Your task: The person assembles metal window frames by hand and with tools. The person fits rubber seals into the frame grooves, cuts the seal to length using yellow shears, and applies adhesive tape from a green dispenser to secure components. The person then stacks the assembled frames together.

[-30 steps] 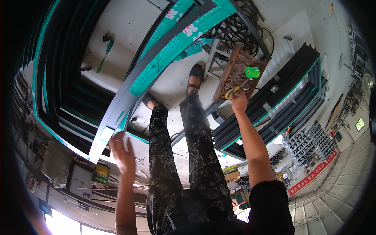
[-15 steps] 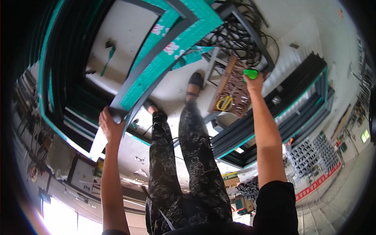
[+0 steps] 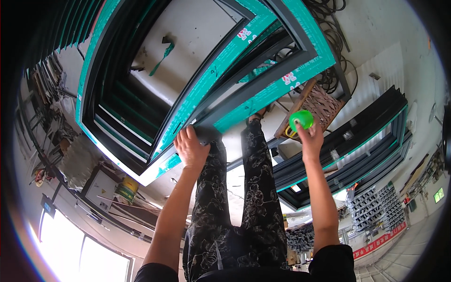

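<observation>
My left hand (image 3: 190, 149) is closed over the near edge of a grey window frame (image 3: 263, 102), its fingers bent over the top. Green protective film with pink-and-white marks covers much of that frame, which leans tilted in front of my legs. Behind it stands another green-filmed frame (image 3: 221, 63) with dark inner edges. In my right hand (image 3: 311, 141) is a bright green, round, hollow-looking object (image 3: 301, 121); its exact kind cannot be made out. That hand is held up to the right of the frame, apart from it.
Beyond my right hand is a brown woven stool seat (image 3: 324, 107), with yellow-handled scissors (image 3: 292, 132) partly hidden on it. Dark frames (image 3: 347, 141) lie stacked at right. Black cable (image 3: 331, 19) is coiled at the back. More frames stand at left, by a yellow-green bucket (image 3: 127, 188).
The grey frame has swung right and nearer, across my shins, with my left hand on it moving right. My right hand has come slightly closer, still holding the green object. The view has shifted.
</observation>
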{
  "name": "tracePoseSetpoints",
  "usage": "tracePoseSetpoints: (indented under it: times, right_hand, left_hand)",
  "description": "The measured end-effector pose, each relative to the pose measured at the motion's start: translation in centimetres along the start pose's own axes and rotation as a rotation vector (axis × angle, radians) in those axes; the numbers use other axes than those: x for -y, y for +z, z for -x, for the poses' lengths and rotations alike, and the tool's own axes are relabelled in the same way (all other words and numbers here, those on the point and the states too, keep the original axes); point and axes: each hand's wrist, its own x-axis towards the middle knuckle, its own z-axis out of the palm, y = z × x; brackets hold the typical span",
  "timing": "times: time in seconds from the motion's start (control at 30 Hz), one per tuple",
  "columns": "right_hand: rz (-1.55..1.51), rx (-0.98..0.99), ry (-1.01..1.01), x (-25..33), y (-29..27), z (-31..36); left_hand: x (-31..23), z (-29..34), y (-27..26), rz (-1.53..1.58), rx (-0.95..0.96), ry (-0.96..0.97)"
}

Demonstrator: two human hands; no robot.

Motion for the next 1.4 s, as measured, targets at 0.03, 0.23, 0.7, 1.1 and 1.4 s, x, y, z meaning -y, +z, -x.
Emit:
tracePoseSetpoints:
  times: [0.03,0.23,0.7,1.1,1.4]
  right_hand:
    - [-0.086,0.024,0.02,1.0,1.3,1.5]
    - [-0.101,0.256,-0.055,3.7,6.9,7.6]
    - [-0.463,0.567,0.239,6.3,11.0,11.6]
    - [-0.928,0.693,0.651,5.1,11.5,11.6]
    - [-0.832,0.658,0.714,5.3,11.8,11.3]
  left_hand:
    - [-0.5,0.3,0.3,0.009,-0.03,0.013]
    - [-1.7,0.7,-0.5,0.037,0.021,-0.009]
    - [-0.7,-2.7,-9.5,0.584,0.314,0.372]
    - [-2.1,-2.5,-13.2,0.691,0.37,0.615]
    - [-2.8,-3.0,-12.2,0.535,0.195,0.693]
